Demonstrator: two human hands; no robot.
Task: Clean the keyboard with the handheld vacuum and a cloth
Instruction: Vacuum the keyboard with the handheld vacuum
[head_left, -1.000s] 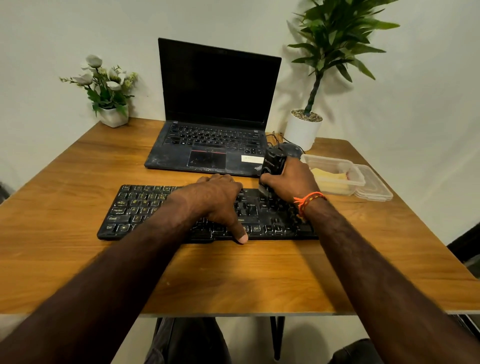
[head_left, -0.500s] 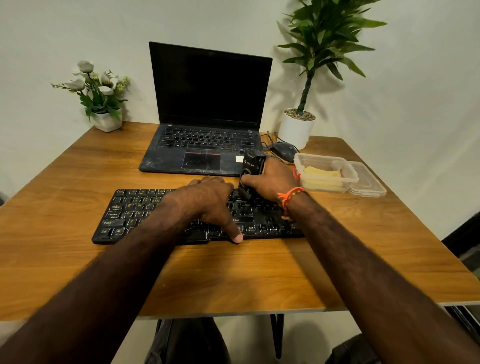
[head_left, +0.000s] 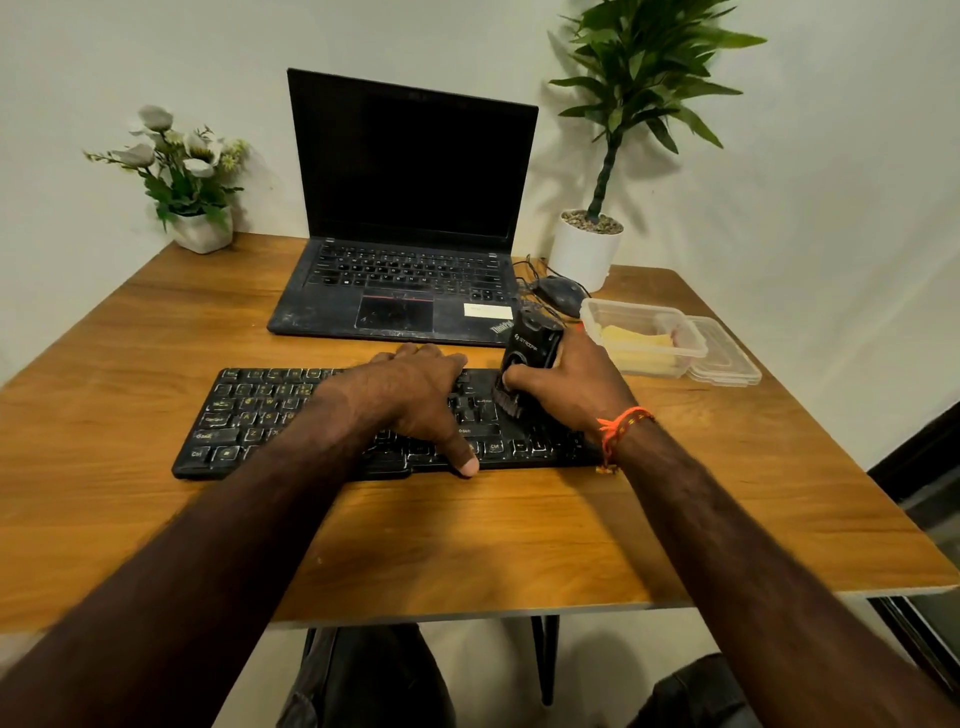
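A black keyboard (head_left: 249, 415) lies across the middle of the wooden table (head_left: 493, 545). My left hand (head_left: 410, 397) rests flat on its middle keys, thumb at the front edge. My right hand (head_left: 571, 387) grips a small black handheld vacuum (head_left: 532, 345), its brush end down on the keys at the right part of the keyboard. A yellow cloth (head_left: 636, 343) lies folded inside a clear plastic box (head_left: 691, 338) to the right.
An open black laptop (head_left: 410, 218) stands behind the keyboard, with a mouse (head_left: 558, 293) and cable beside it. A white flower pot (head_left: 200, 231) sits at the back left, a tall potted plant (head_left: 587, 249) at the back right. A clear lid (head_left: 727, 364) lies beside the box.
The right hand with the vacuum has shifted slightly along the right part of the keyboard. The left hand has stayed on the keys. The camera view has shifted.
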